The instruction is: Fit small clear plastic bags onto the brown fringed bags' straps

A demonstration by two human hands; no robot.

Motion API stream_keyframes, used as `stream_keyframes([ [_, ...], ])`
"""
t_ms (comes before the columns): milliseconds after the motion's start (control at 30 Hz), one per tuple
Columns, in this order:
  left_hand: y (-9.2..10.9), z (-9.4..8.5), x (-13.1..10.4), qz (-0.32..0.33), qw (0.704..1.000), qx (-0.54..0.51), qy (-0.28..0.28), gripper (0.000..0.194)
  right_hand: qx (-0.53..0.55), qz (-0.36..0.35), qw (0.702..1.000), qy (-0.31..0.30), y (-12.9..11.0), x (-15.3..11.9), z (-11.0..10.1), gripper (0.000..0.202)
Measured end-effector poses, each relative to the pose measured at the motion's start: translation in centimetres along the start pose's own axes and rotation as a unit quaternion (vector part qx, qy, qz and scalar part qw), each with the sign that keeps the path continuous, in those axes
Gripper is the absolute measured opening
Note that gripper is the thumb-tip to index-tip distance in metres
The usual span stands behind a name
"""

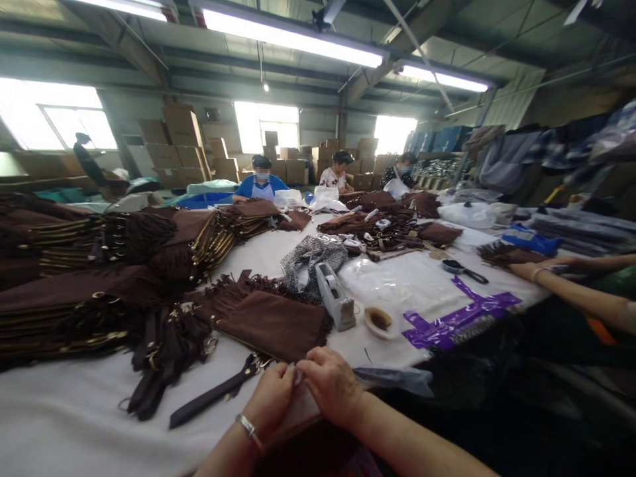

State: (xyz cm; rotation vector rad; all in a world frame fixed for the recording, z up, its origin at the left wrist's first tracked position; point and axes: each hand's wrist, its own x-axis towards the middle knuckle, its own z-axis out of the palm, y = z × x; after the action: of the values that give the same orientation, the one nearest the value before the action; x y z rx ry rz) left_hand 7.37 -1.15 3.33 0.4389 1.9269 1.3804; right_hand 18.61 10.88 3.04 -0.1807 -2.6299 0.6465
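Note:
At the table's front edge, my left hand (pixel 272 396) and my right hand (pixel 332 384) come together with fingers pinched. Something small and whitish shows between the fingertips, too hidden to name. Just beyond them lies a brown fringed pouch (pixel 278 321), flat on the table. A dark wrist strap (pixel 213 392) with a metal clasp rests left of my left hand. Farther left is a bunch of similar straps (pixel 161 358) with metal rings. A grey tape dispenser (pixel 335 298) stands behind my right hand, beside a small white dish (pixel 380 322) with brown liquid.
Stacks of brown pouches (pixel 74 298) with gold zips fill the left side. Purple plastic bags (pixel 462 311) lie at the right edge, near a dark-handled brush-like item (pixel 464 270). A co-worker's arm (pixel 581 285) reaches in from the right. Several people sit across the table.

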Motion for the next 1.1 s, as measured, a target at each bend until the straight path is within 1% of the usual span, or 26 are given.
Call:
stream_keyframes([
  [67, 0.0, -0.3, -0.3, 0.030, 0.999, 0.033, 0.004, 0.018, -0.042, -0.044, 0.998, -0.009, 0.1, 0.6, 0.6, 0.013],
  [167, -0.1, -0.8, -1.0, 0.072, 0.991, 0.116, -0.001, 0.010, -0.068, -0.093, 0.993, -0.028, 0.5, 1.4, 1.1, 0.015],
  [267, -0.4, -0.8, -1.7, 0.115, 0.971, 0.211, 0.008, 0.013, -0.083, -0.102, 0.990, -0.050, 0.6, 2.1, 0.9, 0.013],
  [367, -0.7, -0.6, -2.2, 0.158, 0.955, 0.249, 0.023, 0.021, -0.099, -0.109, 0.986, -0.073, 0.4, 2.9, 0.5, 0.010],
  [467, -1.1, -0.4, -2.3, 0.157, 0.947, 0.277, 0.035, 0.027, -0.114, -0.115, 0.982, -0.102, 0.2, 3.5, 0.3, 0.010],
  [567, -1.5, -0.3, -2.1, 0.139, 0.940, 0.308, 0.038, 0.034, -0.111, -0.125, 0.980, -0.107, 0.2, 3.8, 0.5, 0.013],
  [700, -1.9, -0.5, -1.8, 0.161, 0.936, 0.312, 0.033, 0.037, -0.121, -0.202, 0.967, -0.094, 0.9, 3.9, 1.0, 0.006],
  [767, -1.8, -0.7, -1.7, 0.168, 0.939, 0.299, 0.032, 0.037, -0.136, -0.227, 0.961, -0.074, 1.2, 3.8, 1.3, 0.010],
  [800, -1.6, -0.8, -1.6, 0.164, 0.946, 0.279, 0.027, 0.036, -0.140, -0.239, 0.958, -0.066, 1.3, 3.8, 1.3, 0.011],
  [833, -1.5, -1.0, -1.6, 0.147, 0.959, 0.241, 0.014, 0.033, -0.141, -0.252, 0.955, -0.060, 1.3, 3.6, 1.4, 0.012],
  [867, -1.3, -1.1, -1.7, 0.108, 0.979, 0.175, -0.009, 0.030, -0.140, -0.264, 0.953, -0.056, 1.4, 3.5, 1.4, 0.012],
  [900, -1.1, -1.3, -1.7, 0.052, 0.994, 0.094, -0.037, 0.027, -0.137, -0.273, 0.951, -0.053, 1.4, 3.4, 1.4, 0.012],
  [933, -1.0, -1.4, -1.8, -0.010, 0.998, 0.014, -0.066, 0.026, -0.134, -0.277, 0.950, -0.050, 1.4, 3.3, 1.4, 0.011],
  [967, -0.9, -1.5, -1.8, -0.073, 0.991, -0.059, -0.091, 0.026, -0.131, -0.277, 0.951, -0.046, 1.4, 3.2, 1.5, 0.012],
  [1000, -0.8, -1.6, -1.9, -0.127, 0.979, -0.120, -0.108, 0.026, -0.128, -0.274, 0.952, -0.042, 1.4, 3.1, 1.5, 0.012],
  [1033, -0.8, -1.6, -1.9, -0.162, 0.966, -0.166, -0.114, 0.027, -0.125, -0.272, 0.953, -0.040, 1.3, 3.1, 1.5, 0.012],
  [1100, -0.9, -1.5, -2.1, -0.189, 0.950, -0.220, -0.113, 0.028, -0.118, -0.272, 0.954, -0.043, 1.2, 2.9, 1.2, 0.012],
])
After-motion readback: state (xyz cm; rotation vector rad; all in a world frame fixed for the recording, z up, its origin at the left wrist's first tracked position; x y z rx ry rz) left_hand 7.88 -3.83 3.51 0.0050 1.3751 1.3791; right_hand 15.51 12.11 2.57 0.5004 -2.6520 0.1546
